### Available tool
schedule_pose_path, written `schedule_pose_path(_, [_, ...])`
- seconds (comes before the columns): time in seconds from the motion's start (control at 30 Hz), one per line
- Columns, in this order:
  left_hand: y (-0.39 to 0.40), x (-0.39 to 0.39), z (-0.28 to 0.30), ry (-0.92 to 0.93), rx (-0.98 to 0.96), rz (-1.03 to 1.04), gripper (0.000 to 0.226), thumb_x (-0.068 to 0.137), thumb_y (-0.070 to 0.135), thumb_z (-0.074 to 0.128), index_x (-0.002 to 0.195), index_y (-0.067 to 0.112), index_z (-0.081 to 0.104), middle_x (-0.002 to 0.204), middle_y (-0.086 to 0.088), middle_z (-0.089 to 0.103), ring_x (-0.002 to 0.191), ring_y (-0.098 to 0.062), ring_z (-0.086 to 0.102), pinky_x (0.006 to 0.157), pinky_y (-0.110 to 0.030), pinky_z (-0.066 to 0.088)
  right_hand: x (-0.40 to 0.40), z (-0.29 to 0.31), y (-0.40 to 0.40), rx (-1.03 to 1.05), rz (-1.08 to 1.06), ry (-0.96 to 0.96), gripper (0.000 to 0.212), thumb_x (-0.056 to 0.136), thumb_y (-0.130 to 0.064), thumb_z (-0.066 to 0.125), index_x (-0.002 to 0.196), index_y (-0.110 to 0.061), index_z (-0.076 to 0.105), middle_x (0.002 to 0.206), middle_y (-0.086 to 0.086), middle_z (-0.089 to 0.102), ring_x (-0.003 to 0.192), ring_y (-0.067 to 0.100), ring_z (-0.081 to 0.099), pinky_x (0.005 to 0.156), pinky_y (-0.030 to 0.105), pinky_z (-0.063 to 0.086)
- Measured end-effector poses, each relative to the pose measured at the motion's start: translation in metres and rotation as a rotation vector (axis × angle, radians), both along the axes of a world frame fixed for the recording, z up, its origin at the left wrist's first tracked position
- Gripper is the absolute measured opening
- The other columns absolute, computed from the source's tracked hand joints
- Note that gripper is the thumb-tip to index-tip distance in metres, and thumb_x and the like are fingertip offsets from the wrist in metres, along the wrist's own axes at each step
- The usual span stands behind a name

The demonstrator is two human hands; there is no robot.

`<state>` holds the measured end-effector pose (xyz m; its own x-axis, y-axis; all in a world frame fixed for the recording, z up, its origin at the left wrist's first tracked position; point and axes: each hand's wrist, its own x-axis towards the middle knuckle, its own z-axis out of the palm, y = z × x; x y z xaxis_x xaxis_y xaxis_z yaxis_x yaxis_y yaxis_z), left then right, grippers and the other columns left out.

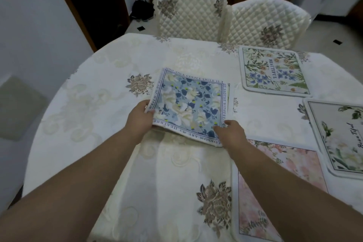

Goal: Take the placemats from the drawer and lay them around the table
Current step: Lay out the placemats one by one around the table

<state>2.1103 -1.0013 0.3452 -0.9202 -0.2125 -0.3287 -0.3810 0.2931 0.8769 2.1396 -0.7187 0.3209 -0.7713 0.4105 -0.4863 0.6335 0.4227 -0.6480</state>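
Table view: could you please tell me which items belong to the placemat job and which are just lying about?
Job: blue floral placemat in left hand and right hand; green floral placemat; white-flower placemat; pink placemat; table.
Lying about: two quilted chairs; black bag.

Left hand and right hand grip near edge of blue floral square cloth placemat, near edge lifted off round cream embroidered tablecloth-covered table. Three floral placemats lie right: green-bordered far, white-flowered rightmost, pink near.
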Motion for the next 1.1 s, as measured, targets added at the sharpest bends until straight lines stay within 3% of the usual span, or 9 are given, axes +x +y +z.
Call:
schedule_pose_path(0.13, [-0.024, 0.033, 0.015, 0.018, 0.282, 0.198, 0.026, 0.101, 0.006, 0.054, 0.119, 0.022, 0.064, 0.108, -0.006, 0.071, 0.088, -0.027, 0.074, 0.072, -0.043, 0.064, 0.001, 0.000, -0.006, 0.071, -0.007, -0.012, 0.074, 0.078, -0.051, 0.074, 0.140, -0.021, 0.047, 0.127, 0.009, 0.061, 0.116, 0.033, 0.057, 0.098, 0.045, 0.050])
schedule_pose_path(0.3, [-0.095, 0.093, 0.006, -0.024, 0.214, 0.240, 0.028, 0.102, 0.010, 0.056, 0.105, 0.035, 0.067, 0.109, -0.014, 0.073, 0.085, -0.035, 0.074, 0.071, -0.049, 0.062, -0.002, -0.006, -0.014, 0.245, 0.022, -0.085, 0.072, 0.087, -0.052, 0.062, 0.143, -0.011, 0.043, 0.139, 0.015, 0.054, 0.130, 0.040, 0.045, 0.098, 0.045, 0.040])
schedule_pose_path(0.4, [-0.114, 0.114, -0.011, -0.060, 0.262, 0.292, 0.024, 0.102, 0.006, 0.054, 0.120, 0.020, 0.061, 0.106, -0.017, 0.073, 0.079, -0.032, 0.073, 0.058, -0.039, 0.061, -0.011, -0.004, -0.020, 0.263, 0.028, -0.122, 0.063, 0.083, -0.043, 0.066, 0.140, -0.022, 0.047, 0.137, 0.014, 0.051, 0.128, 0.038, 0.045, 0.094, 0.041, 0.040])
schedule_pose_path(0.53, [-0.115, 0.121, -0.032, -0.069, 0.303, 0.312, 0.028, 0.103, 0.004, 0.052, 0.124, 0.020, 0.059, 0.111, -0.018, 0.073, 0.085, -0.033, 0.074, 0.069, -0.044, 0.061, -0.020, -0.007, -0.017, 0.059, -0.187, 0.004, 0.024, 0.081, -0.016, 0.057, 0.102, -0.029, 0.061, 0.121, 0.012, 0.051, 0.097, 0.034, 0.061, 0.071, 0.034, 0.050])
schedule_pose_path(0.63, [-0.110, 0.118, -0.036, -0.064, 0.336, 0.328, 0.027, 0.103, 0.003, 0.052, 0.122, 0.020, 0.060, 0.110, -0.015, 0.074, 0.089, -0.034, 0.073, 0.067, -0.043, 0.062, -0.027, -0.015, -0.014, -0.100, -0.161, 0.127, 0.042, 0.079, 0.001, 0.046, 0.105, -0.024, 0.068, 0.104, 0.010, 0.066, 0.070, 0.027, 0.062, 0.060, 0.035, 0.051])
schedule_pose_path(0.73, [-0.107, 0.115, -0.033, -0.051, 0.374, 0.340, 0.027, 0.103, 0.003, 0.051, 0.123, 0.019, 0.060, 0.110, -0.014, 0.074, 0.090, -0.034, 0.073, 0.073, -0.044, 0.062, -0.039, -0.016, -0.010, -0.124, -0.183, 0.189, 0.056, 0.078, 0.006, 0.043, 0.119, -0.020, 0.070, 0.114, 0.007, 0.069, 0.067, 0.025, 0.063, 0.062, 0.035, 0.053])
schedule_pose_path(0.9, [-0.103, 0.122, -0.032, -0.043, 0.444, 0.349, 0.024, 0.102, 0.000, 0.051, 0.119, 0.015, 0.061, 0.112, -0.019, 0.074, 0.097, -0.038, 0.071, 0.076, -0.044, 0.063, -0.076, -0.016, -0.003, -0.146, -0.230, 0.276, 0.058, 0.076, 0.003, 0.044, 0.118, -0.026, 0.070, 0.124, 0.005, 0.067, 0.095, 0.028, 0.070, 0.077, 0.036, 0.060])
schedule_pose_path(1.03, [-0.097, 0.128, -0.034, -0.051, 0.425, 0.323, 0.024, 0.102, 0.002, 0.051, 0.115, 0.018, 0.063, 0.109, -0.016, 0.075, 0.096, -0.035, 0.074, 0.084, -0.050, 0.060, -0.091, -0.015, 0.011, -0.098, -0.072, 0.213, 0.055, 0.082, 0.001, 0.047, 0.126, -0.025, 0.066, 0.131, 0.011, 0.062, 0.102, 0.031, 0.068, 0.087, 0.044, 0.060])
schedule_pose_path(1.1, [-0.094, 0.132, -0.037, -0.050, 0.423, 0.310, 0.025, 0.102, 0.002, 0.051, 0.119, 0.017, 0.062, 0.112, -0.017, 0.074, 0.097, -0.035, 0.073, 0.084, -0.049, 0.060, -0.082, -0.008, 0.016, 0.015, 0.045, 0.193, 0.054, 0.087, -0.001, 0.049, 0.134, -0.024, 0.061, 0.143, 0.010, 0.053, 0.116, 0.029, 0.062, 0.097, 0.042, 0.054])
